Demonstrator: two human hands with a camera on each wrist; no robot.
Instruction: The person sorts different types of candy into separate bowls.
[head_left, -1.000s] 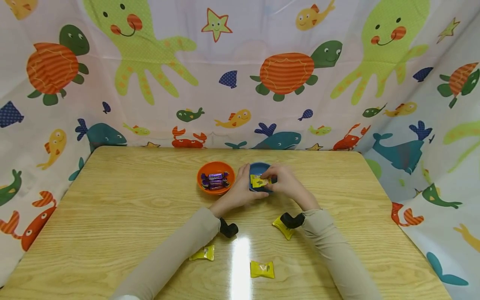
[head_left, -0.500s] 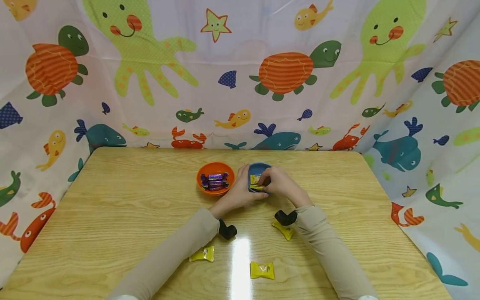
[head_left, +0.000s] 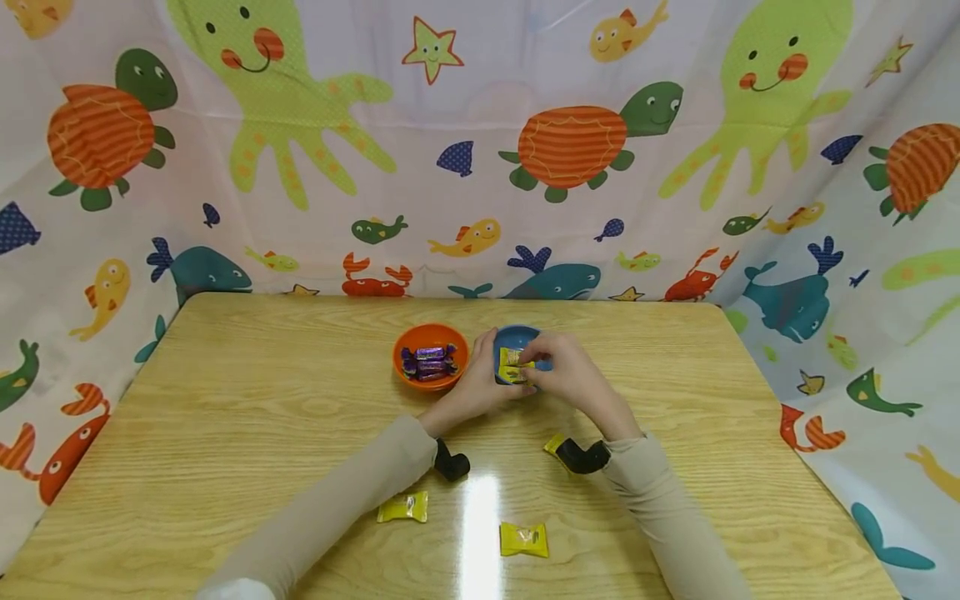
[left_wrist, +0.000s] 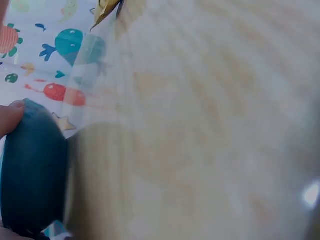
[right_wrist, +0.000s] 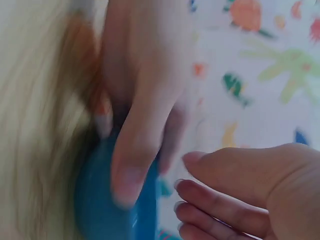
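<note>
My left hand point(head_left: 476, 383) grips the side of a small blue bowl point(head_left: 513, 335), its thumb over the near rim. Yellow-wrapped candies point(head_left: 512, 360) lie inside. Over the bowl's right side hovers my right hand point(head_left: 570, 371), thumb and fingertips right by these candies. In the right wrist view the thumb and curved fingers of the right hand point(right_wrist: 240, 195) stand a little apart, nothing showing between them. There the left thumb hangs over the outside of the blue bowl point(right_wrist: 97, 195). The left wrist view shows the side of the blue bowl point(left_wrist: 35, 170).
An orange bowl point(head_left: 427, 332) holding several purple-wrapped candies point(head_left: 431, 364) stands left of the blue one. Nearer on the wooden table point(head_left: 262, 400) lie yellow candies: one point(head_left: 403, 507) beside the left forearm, one point(head_left: 524, 540) at centre front, another point(head_left: 553, 443) partly behind the right wrist camera.
The right hand has lowered a yellow candy into the blue bowl and let go, then drawn slightly up and right. The left hand has stayed on the bowl.
</note>
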